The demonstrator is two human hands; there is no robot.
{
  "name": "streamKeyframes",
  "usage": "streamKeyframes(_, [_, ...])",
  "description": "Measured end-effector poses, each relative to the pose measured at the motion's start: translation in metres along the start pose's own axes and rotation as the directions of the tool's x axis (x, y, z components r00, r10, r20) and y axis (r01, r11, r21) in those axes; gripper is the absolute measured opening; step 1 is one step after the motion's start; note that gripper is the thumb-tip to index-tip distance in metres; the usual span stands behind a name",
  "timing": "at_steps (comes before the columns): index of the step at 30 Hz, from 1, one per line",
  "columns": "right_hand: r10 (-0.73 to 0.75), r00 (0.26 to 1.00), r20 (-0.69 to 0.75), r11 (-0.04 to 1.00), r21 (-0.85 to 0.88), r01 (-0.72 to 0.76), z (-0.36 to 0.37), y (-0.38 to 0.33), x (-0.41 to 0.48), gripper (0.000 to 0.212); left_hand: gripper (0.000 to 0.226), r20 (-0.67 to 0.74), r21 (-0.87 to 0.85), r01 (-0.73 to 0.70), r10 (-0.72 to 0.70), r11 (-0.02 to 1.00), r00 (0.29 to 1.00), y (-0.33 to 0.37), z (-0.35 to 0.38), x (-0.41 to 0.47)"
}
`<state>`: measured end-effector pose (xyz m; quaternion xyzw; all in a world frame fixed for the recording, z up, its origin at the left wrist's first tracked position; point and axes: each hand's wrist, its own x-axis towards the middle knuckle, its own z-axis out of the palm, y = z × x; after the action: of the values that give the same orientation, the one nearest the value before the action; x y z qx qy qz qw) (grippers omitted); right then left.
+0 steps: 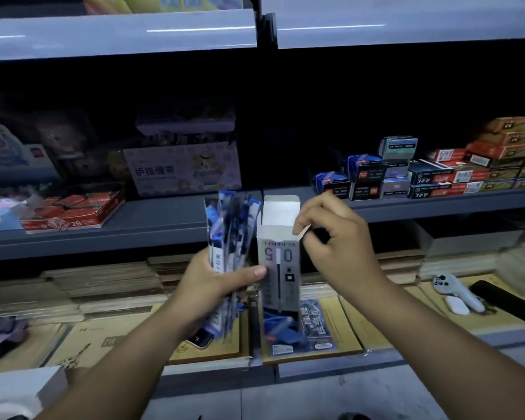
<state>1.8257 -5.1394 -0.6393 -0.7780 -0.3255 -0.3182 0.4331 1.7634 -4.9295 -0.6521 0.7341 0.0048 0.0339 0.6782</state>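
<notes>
One pen box, one bundle of sleeved pens; pen count unreadable, too blurred. Box: tall, grey-white, "0.5" printed upside down, top flaps open, held upright in front of the middle shelf front edge. Left hand fingers curl round the bundle, thumb pressing the box; right hand pinches a top flap.

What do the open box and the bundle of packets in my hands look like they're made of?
The box looks like thin matte card: white flaps folded on crisp creases. The packets seem glossy clear plastic: glare on them, dark contents showing through.
</notes>
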Motion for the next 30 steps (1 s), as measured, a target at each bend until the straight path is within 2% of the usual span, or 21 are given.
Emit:
streamKeyframes(5, [0.297, 0.949, -0.106, 0.914, 0.318, -0.25, 0.019, -0.012, -0.007, 0.031, 0.036, 0.028, -0.216, 0.009, -0.002, 0.976, 1.0, 0.0, 0.014, -0.001])
streamKeyframes(9, [0.413, 0.906, -0.09, 0.847, 0.405, -0.346, 0.03, -0.015, -0.006, 0.038, 0.039, 0.013, -0.238, 0.002, 0.001, 0.971, 1.0, 0.0, 0.009, 0.001])
streamKeyframes(14, [0.393, 0.919, -0.008, 0.867, 0.335, -0.368, 0.039, -0.021, -0.004, 0.039, 0.036, -0.113, -0.052, -0.024, 0.018, 0.998, 0.993, -0.007, -0.007, 0.004])
streamKeyframes(18, [0.303, 0.951, -0.054, 0.926, 0.251, -0.281, 0.043, -0.028, -0.004, 0.017, 0.033, -0.087, 0.044, -0.011, 0.014, 0.999, 0.996, -0.011, -0.016, 0.003])
streamKeyframes(20, [0.278, 0.96, -0.012, 0.937, 0.225, -0.269, 0.045, -0.031, -0.004, 0.008, 0.033, -0.062, 0.083, -0.008, 0.013, 0.997, 0.998, -0.013, -0.017, 0.003])
streamKeyframes(22, [0.277, 0.959, 0.054, 0.944, 0.17, -0.282, 0.049, -0.033, -0.005, 0.009, 0.032, -0.064, 0.113, -0.012, 0.02, 0.994, 0.998, -0.015, -0.018, 0.003])
streamKeyframes(25, [0.327, 0.943, 0.065, 0.941, 0.065, -0.331, 0.054, -0.03, -0.007, 0.013, 0.033, -0.099, 0.141, -0.016, 0.03, 0.99, 0.995, -0.017, -0.018, 0.005])
streamKeyframes(30, [0.475, 0.872, 0.115, 0.866, 0.115, -0.487, 0.056, -0.026, -0.005, 0.016, 0.035, -0.095, 0.209, -0.037, 0.058, 0.977, 0.994, -0.019, -0.016, 0.005])
